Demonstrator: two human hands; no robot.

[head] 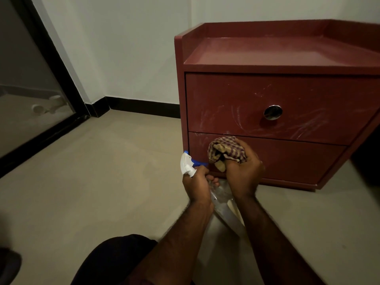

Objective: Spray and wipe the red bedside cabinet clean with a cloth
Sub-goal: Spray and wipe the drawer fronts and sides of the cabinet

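Gripping the neck of the bottle (223,202), the left hand (196,183) sits low in front of the cabinet's (287,95) left front corner, fingers curled under the white trigger head (187,166). The blue nozzle tip points at that corner; whether it touches the cabinet cannot be told. The clear bottle body slants down and away from the cabinet, between the two forearms.

The right hand (244,171) clutches a bunched checked cloth (226,150), brown and cream. The cloth lies against the lower drawer (292,161) front, at its left end, just under the seam with the upper drawer (236,95). The two hands are just beside each other.

Cabinet: red, two drawers, standing on the floor (102,171) with its back to a pale wall (133,48). Raised rim round the back and sides of the top. A round shiny knob (272,112) sits mid-front on the upper drawer. Whitish streaks cross the upper drawer front, densest left of and below the knob; fainter marks on the top.

Left of the cabinet: black skirting (144,109) along the wall, then a black-framed glass panel (26,99). In front of the cabinet, a knee (115,260) in dark cloth.
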